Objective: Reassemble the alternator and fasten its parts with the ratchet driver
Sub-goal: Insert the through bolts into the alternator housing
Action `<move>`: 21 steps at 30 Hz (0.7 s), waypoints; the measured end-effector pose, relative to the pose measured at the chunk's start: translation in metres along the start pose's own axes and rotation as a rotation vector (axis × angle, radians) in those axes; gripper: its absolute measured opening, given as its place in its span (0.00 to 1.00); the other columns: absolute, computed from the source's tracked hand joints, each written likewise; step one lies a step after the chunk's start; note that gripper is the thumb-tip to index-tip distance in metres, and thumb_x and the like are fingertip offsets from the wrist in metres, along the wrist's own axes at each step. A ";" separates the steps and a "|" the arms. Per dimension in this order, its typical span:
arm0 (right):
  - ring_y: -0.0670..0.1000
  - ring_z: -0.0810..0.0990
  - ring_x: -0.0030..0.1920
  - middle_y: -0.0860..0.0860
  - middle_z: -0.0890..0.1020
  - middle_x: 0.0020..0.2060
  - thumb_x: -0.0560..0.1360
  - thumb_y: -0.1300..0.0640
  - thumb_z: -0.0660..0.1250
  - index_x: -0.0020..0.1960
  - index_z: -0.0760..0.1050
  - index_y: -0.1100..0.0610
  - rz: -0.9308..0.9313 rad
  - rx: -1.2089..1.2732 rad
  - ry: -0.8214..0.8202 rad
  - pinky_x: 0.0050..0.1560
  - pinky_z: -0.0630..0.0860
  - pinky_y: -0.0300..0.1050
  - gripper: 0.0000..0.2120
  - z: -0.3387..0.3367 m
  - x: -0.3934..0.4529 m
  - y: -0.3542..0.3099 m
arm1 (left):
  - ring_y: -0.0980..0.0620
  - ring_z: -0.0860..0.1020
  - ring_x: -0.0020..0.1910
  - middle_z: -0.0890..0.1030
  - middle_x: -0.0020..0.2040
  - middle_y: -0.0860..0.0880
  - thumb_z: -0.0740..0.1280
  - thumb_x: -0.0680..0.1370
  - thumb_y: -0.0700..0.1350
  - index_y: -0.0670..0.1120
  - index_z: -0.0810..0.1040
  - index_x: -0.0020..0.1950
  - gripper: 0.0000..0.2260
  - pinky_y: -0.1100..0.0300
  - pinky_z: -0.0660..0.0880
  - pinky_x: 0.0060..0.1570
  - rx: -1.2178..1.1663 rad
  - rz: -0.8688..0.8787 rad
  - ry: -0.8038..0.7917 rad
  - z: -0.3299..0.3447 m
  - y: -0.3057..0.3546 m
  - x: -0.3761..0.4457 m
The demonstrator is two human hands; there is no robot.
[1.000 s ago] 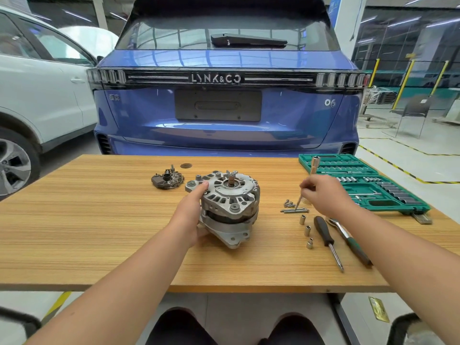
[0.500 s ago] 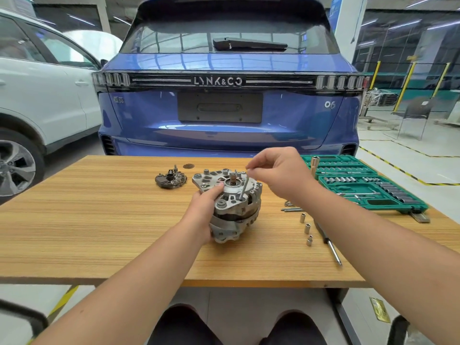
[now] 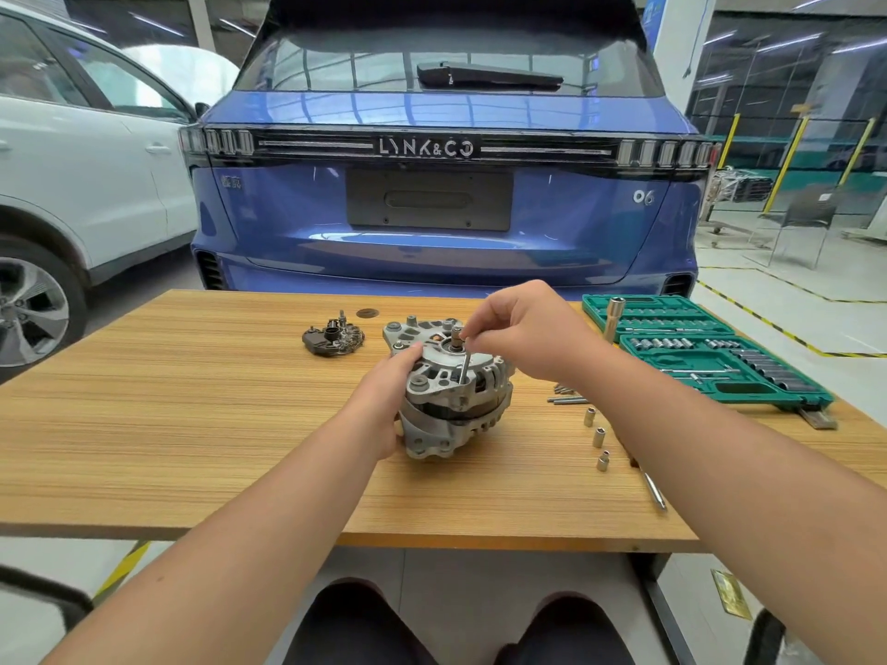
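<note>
The grey alternator (image 3: 456, 400) stands on the wooden table (image 3: 192, 424), shaft end up. My left hand (image 3: 389, 391) grips its left side. My right hand (image 3: 523, 328) pinches the top of a long bolt (image 3: 464, 369), whose lower end sits in a hole of the alternator's upper housing. A dark rectifier plate (image 3: 332, 336) lies to the left behind the alternator. More long bolts (image 3: 566, 399) lie to the right. A driver's metal shaft (image 3: 653, 491) shows by the front right edge, its handle hidden under my right forearm.
An open green socket case (image 3: 710, 357) lies at the table's right end with an upright socket extension (image 3: 612, 319). Three small sockets (image 3: 597, 436) stand right of the alternator. A small round washer (image 3: 367, 312) lies at the back. A blue car is parked behind the table.
My right hand picked a long bolt from the pile at the right, carried it left over the alternator, and now has its tip lowered into a housing hole. My left hand kept its grip.
</note>
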State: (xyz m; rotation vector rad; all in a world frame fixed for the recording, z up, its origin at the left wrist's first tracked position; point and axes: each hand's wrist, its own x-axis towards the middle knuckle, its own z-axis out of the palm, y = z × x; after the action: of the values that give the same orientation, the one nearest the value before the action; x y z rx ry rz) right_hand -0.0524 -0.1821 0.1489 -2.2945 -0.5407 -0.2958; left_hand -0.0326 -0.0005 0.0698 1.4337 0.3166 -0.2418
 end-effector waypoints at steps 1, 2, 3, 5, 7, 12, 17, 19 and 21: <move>0.36 0.82 0.38 0.41 0.85 0.35 0.73 0.64 0.75 0.45 0.86 0.53 -0.004 -0.003 -0.005 0.38 0.74 0.27 0.06 -0.001 0.000 -0.001 | 0.51 0.85 0.36 0.86 0.36 0.58 0.66 0.80 0.63 0.57 0.80 0.59 0.14 0.55 0.80 0.33 0.005 -0.001 -0.001 -0.001 0.000 0.000; 0.36 0.82 0.38 0.41 0.85 0.35 0.73 0.64 0.74 0.45 0.86 0.53 -0.007 0.000 -0.004 0.39 0.74 0.27 0.07 -0.002 0.000 -0.001 | 0.51 0.85 0.34 0.86 0.35 0.58 0.66 0.80 0.62 0.56 0.80 0.58 0.13 0.56 0.80 0.31 0.004 -0.002 -0.007 -0.001 0.001 0.001; 0.37 0.82 0.38 0.42 0.85 0.34 0.73 0.65 0.74 0.44 0.86 0.54 -0.010 0.012 0.005 0.39 0.74 0.27 0.07 -0.003 -0.001 -0.002 | 0.52 0.85 0.31 0.86 0.35 0.58 0.66 0.80 0.62 0.56 0.81 0.57 0.13 0.56 0.79 0.27 0.001 -0.002 -0.016 -0.002 0.001 0.001; 0.38 0.83 0.39 0.44 0.86 0.35 0.73 0.66 0.74 0.45 0.86 0.55 -0.019 0.054 0.032 0.41 0.77 0.29 0.07 -0.006 0.000 -0.004 | 0.55 0.83 0.27 0.86 0.35 0.58 0.66 0.81 0.61 0.55 0.81 0.55 0.12 0.56 0.78 0.23 0.001 0.001 -0.025 -0.001 0.001 0.001; 0.40 0.83 0.39 0.46 0.86 0.37 0.73 0.66 0.75 0.44 0.86 0.55 -0.033 0.049 0.019 0.41 0.77 0.30 0.07 -0.007 0.001 -0.008 | 0.55 0.82 0.26 0.86 0.35 0.57 0.65 0.81 0.60 0.54 0.81 0.54 0.12 0.56 0.77 0.21 -0.004 0.005 -0.026 -0.002 0.001 0.003; 0.41 0.84 0.42 0.45 0.87 0.38 0.73 0.66 0.74 0.43 0.85 0.53 -0.016 0.071 -0.014 0.39 0.76 0.28 0.08 0.001 0.004 -0.012 | 0.56 0.82 0.26 0.85 0.34 0.58 0.65 0.81 0.61 0.54 0.81 0.53 0.12 0.58 0.78 0.24 0.019 0.011 -0.033 -0.003 0.000 0.005; 0.41 0.84 0.41 0.44 0.86 0.36 0.72 0.65 0.75 0.42 0.85 0.52 -0.026 0.040 -0.024 0.41 0.79 0.32 0.09 0.007 0.005 -0.012 | 0.57 0.82 0.26 0.85 0.33 0.59 0.65 0.81 0.62 0.55 0.81 0.53 0.13 0.59 0.78 0.26 0.023 0.030 -0.033 -0.005 -0.001 0.005; 0.40 0.83 0.41 0.43 0.86 0.36 0.73 0.64 0.74 0.41 0.84 0.49 -0.027 -0.010 -0.044 0.40 0.78 0.30 0.10 0.008 0.005 -0.009 | 0.57 0.82 0.26 0.85 0.34 0.59 0.65 0.81 0.62 0.54 0.81 0.53 0.13 0.58 0.79 0.25 0.017 0.028 -0.028 -0.005 -0.001 0.005; 0.40 0.83 0.40 0.42 0.85 0.37 0.73 0.64 0.74 0.41 0.85 0.50 0.001 -0.061 -0.064 0.40 0.77 0.30 0.08 0.011 0.005 -0.004 | 0.56 0.82 0.26 0.85 0.33 0.58 0.65 0.81 0.61 0.54 0.81 0.52 0.12 0.58 0.78 0.24 0.004 0.020 -0.030 -0.005 -0.002 0.006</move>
State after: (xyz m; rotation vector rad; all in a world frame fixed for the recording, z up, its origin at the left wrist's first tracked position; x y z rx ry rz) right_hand -0.0499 -0.1704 0.1457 -2.3701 -0.5695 -0.2420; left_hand -0.0278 0.0048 0.0655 1.4354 0.2765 -0.2476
